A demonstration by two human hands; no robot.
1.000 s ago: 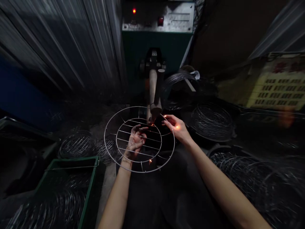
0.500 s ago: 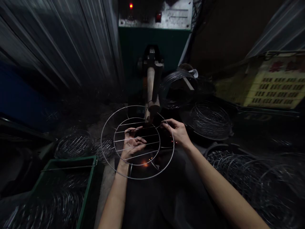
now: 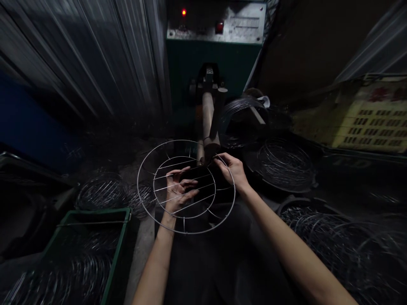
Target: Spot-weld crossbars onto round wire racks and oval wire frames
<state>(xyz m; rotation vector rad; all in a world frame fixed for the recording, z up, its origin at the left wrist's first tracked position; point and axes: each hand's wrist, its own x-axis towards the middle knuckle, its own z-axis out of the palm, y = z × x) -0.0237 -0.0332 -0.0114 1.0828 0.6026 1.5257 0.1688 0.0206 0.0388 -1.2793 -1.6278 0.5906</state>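
A round wire rack (image 3: 187, 233), with two concentric rings, straight crossbars and short connecting wires, lies roughly level before me. My left hand (image 3: 177, 192) is beneath its crossbars, fingers partly curled and spread among them, supporting it. At the rack's far right edge my right hand (image 3: 233, 170) pinches a short thin wire between thumb and fingers; its exact end is hard to see. The rack's far side reaches the tips of the welding machine's thick cylindrical arms (image 3: 208, 112). Shadow hides the exact contact there.
A green crate (image 3: 119, 250) of wire pieces stands at left. Wire rings (image 3: 101, 190) lie behind it. On the right are a coil of wire (image 3: 241, 106), a pan of rings (image 3: 286, 163), a tub of wire parts (image 3: 302, 216) and a yellow crate (image 3: 369, 118). The machine's panel (image 3: 244, 23) has a red light.
The rack has turned a little in my hands, its connecting wires shifting round. My right hand has moved slightly closer to the machine tips. Orange sparks seen earlier are gone. The view has shifted slightly.
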